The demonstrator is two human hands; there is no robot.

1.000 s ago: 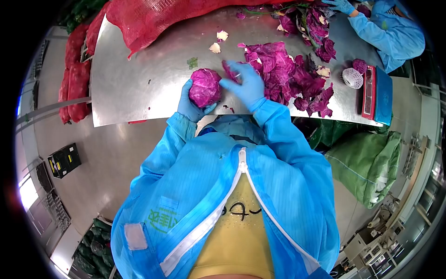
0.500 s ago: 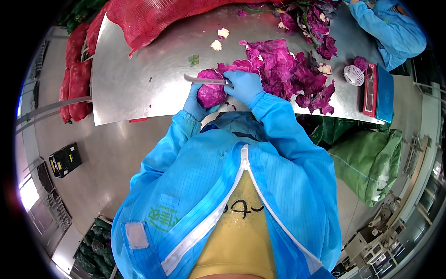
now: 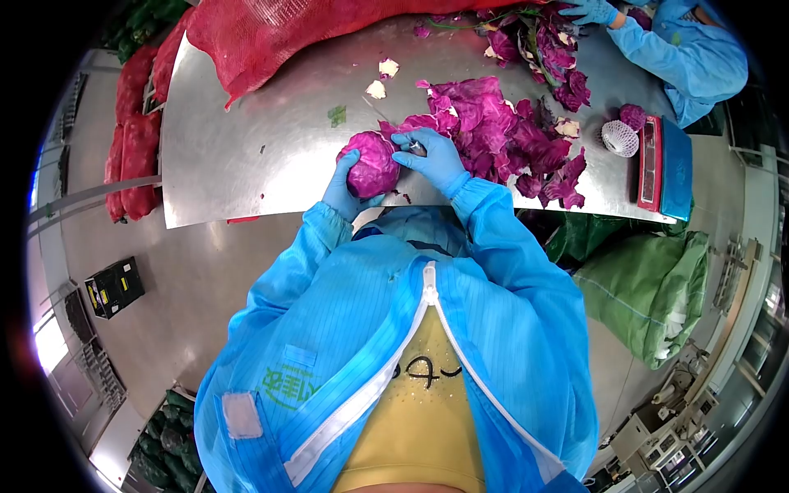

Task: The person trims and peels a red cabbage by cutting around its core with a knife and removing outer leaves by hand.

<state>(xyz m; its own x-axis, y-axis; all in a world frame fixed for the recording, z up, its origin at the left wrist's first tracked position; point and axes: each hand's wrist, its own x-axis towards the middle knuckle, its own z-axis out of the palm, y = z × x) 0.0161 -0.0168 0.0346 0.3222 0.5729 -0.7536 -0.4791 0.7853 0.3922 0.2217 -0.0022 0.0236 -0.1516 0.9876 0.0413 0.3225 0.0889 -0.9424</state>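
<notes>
Red mesh sack (image 3: 271, 45), bulging, beyond cabbage (image 3: 375, 170)

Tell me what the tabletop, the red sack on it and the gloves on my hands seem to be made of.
Tabletop: metal, likely stainless steel, semi-glossy; it's grey with soft glare.
Red sack: probably plastic mesh, slightly shiny; a fine net texture shows.
Gloves: thin, smooth, rubber-like, perhaps nitrile; they're blue and close-fitting.
</notes>
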